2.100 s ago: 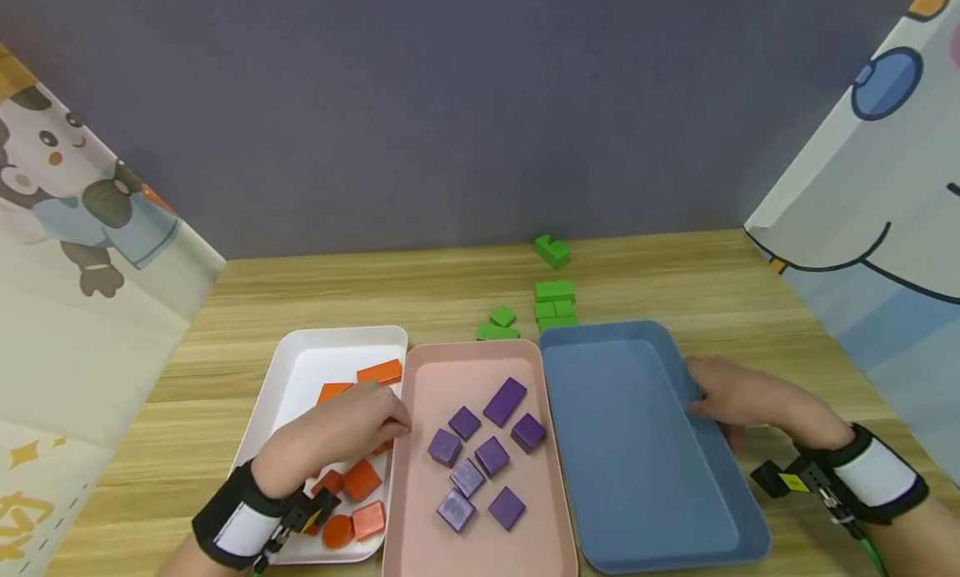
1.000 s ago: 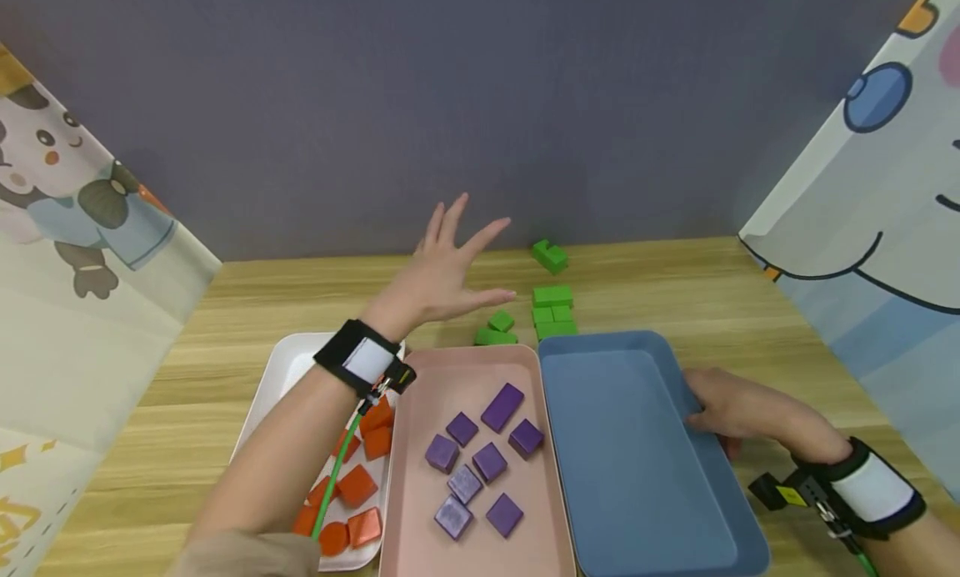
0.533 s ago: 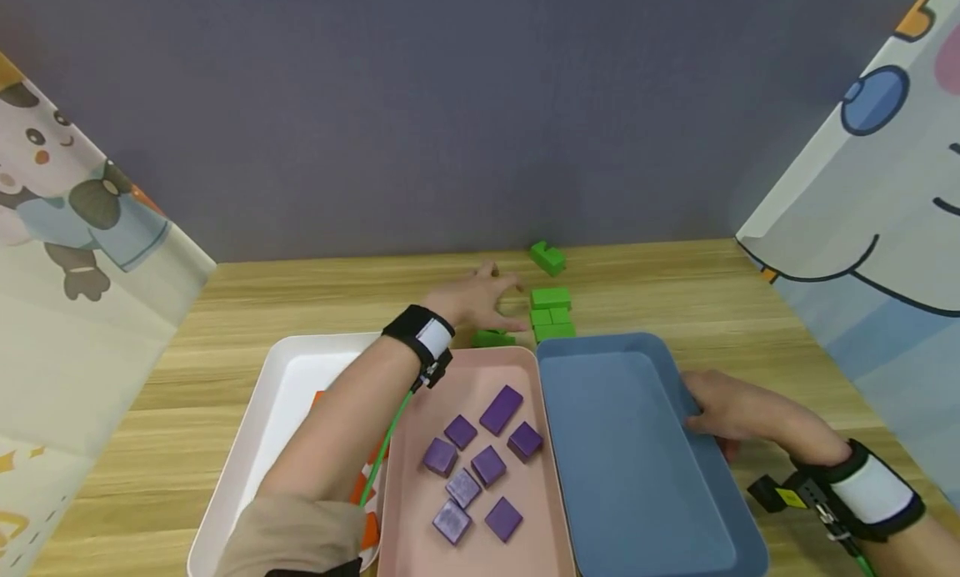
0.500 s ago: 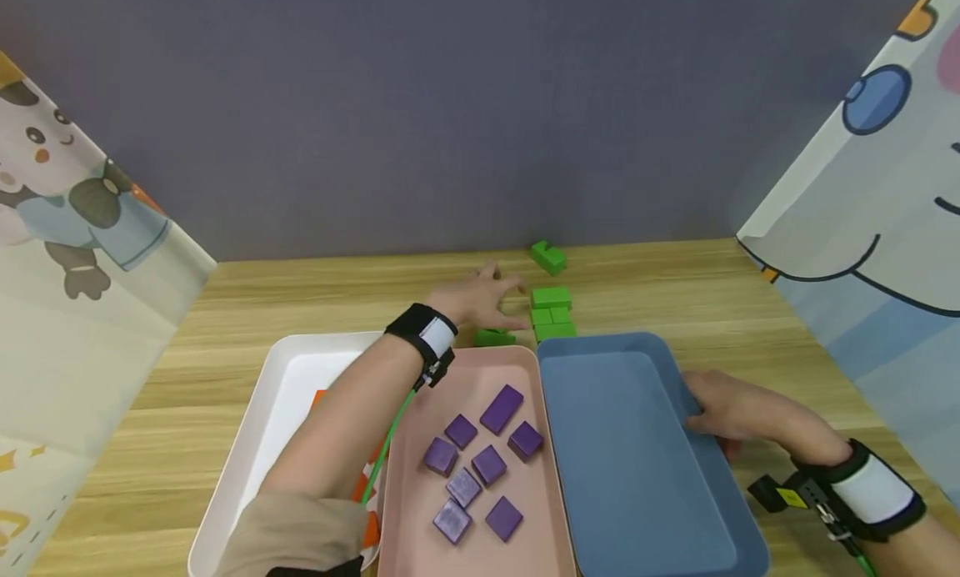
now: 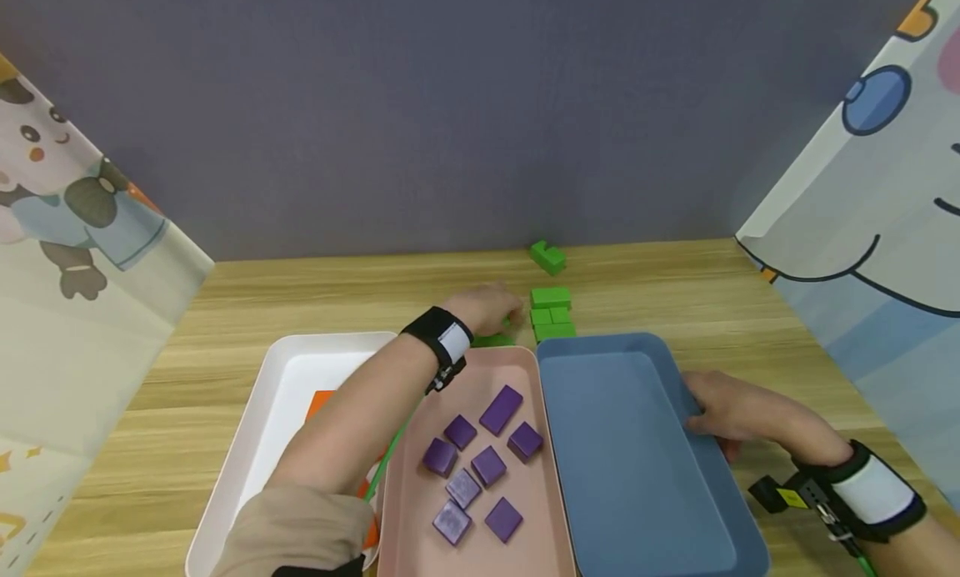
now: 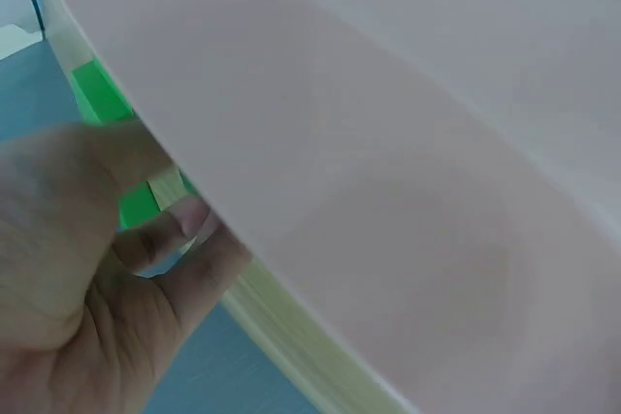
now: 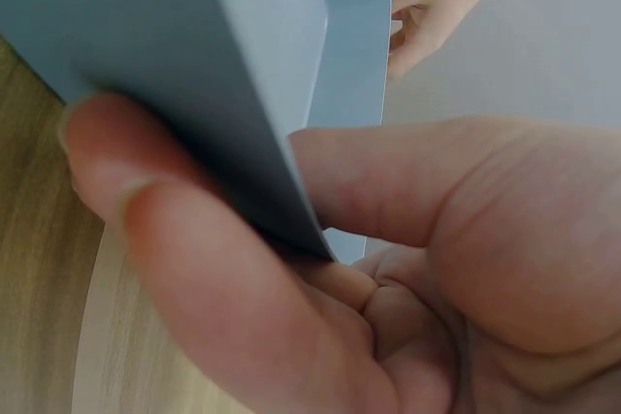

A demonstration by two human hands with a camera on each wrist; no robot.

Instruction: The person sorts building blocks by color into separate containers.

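Observation:
Behind the pink tray, my left hand has its thumb and fingers drawn in around a small green block, of which just a sliver shows. Another green block lies right below that hand. In the left wrist view the tray's pale wall covers the fingertips partly. My right hand grips the right rim of the blue tray. The right wrist view shows the thumb over the inner side of the wall and curled fingers under its outer side.
Several purple blocks lie in the pink tray. Orange blocks are in the white tray, largely hidden by the left forearm. More green blocks stand right of the left hand, with a notched green piece near the grey back wall.
My left hand has gone from the white tray, open over the table, to the small green block, and its fingers have drawn together. The right hand has stayed on the blue tray's rim.

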